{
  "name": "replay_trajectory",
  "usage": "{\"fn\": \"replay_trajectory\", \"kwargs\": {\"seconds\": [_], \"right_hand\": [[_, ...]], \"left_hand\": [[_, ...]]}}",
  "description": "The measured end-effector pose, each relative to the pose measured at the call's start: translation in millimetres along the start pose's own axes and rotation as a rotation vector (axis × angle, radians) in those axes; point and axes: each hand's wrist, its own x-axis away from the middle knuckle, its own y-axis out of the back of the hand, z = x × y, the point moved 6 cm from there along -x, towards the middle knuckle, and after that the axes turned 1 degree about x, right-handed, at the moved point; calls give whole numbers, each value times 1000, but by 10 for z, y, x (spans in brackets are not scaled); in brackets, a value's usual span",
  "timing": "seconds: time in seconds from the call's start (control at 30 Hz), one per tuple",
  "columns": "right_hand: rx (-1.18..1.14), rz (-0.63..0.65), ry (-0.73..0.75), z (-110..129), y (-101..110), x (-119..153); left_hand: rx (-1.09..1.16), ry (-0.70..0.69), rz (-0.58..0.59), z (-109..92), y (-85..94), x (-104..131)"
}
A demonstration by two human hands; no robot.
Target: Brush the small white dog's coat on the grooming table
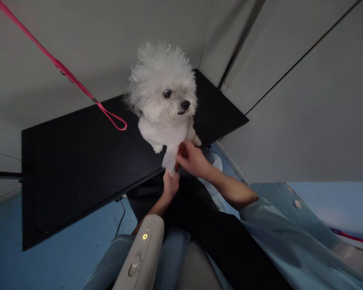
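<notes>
the left hand (171,185) is holding the end of an outstretched leg (170,155) of the white dog (166,90), which is sitting just beyond both hands on a black table (87,169). just above it, the right hand (193,159) is gripping a blurred reddish-brown tool (181,151) beside that leg. a pink leash (78,82) is hanging left of the hands.

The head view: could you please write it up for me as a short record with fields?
Dog: white and fluffy-headed, on the table, muzzle toward picture right
Table: black, ribbed top
Left hand: closed around the end of the dog's outstretched leg
Right hand: gripping a brown tool by that leg; its type is too blurred to tell
Leash: pink, its loop off the dog
Device: pale, yellow light lit, in neither hand
</notes>
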Motion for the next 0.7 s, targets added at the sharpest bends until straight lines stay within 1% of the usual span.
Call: {"fn": "replay_trajectory", "kwargs": {"seconds": [0.03, 0.07, 0.1, 0.13, 0.17, 0.2, 0.27, 0.3, 0.33, 0.37, 0.4, 0.43, 0.47, 0.5, 0.57, 0.6, 0.67, 0.7], "right_hand": [[54, 80, 4, 59, -42, -14], [109, 103, -8, 106, -47, -31], [158, 64, -27, 145, -12, -50], [193, -10, -42, 183, 45, -65], [206, -66, -36, 224, 91, -72], [202, -60, -3, 267, 96, -76], [200, 60, 59, 310, 35, -74], [217, 112, 57, 296, 11, -71], [238, 121, 37, 264, 13, -74], [256, 80, 7, 226, 48, -82], [260, 9, -17, 193, 99, -90], [245, -44, -20, 176, 137, -94], [219, -45, 1, 175, 139, -99], [199, -9, 23, 181, 115, -102], [209, 84, 26, 199, 48, -102], [233, 90, 8, 210, 39, -101], [286, 17, -16, 257, 70, -100], [301, 8, 0, 295, 70, -98]], "left_hand": [[-32, -77, -17, -43, -8, 36], [-76, -164, -41, -95, -8, 77], [-119, -240, -73, -142, 1, 120], [-151, -267, -87, -160, 9, 153], [-169, -266, -93, -159, 22, 174], [-171, -245, -89, -142, 39, 185], [-152, -177, -63, -77, 79, 186], [-149, -154, -53, -45, 103, 182], [-154, -151, -49, -22, 128, 177], [-165, -175, -49, -13, 152, 174], [-189, -217, -44, -18, 166, 174], [-228, -264, -26, -28, 166, 177], [-281, -303, 6, -38, 150, 183], [-340, -323, 46, -42, 125, 190], [-452, -309, 123, -42, 68, 204], [-495, -292, 149, -48, 47, 214], [-565, -274, 174, -81, 14, 240], [-607, -266, 180, -98, 2, 255]]}}
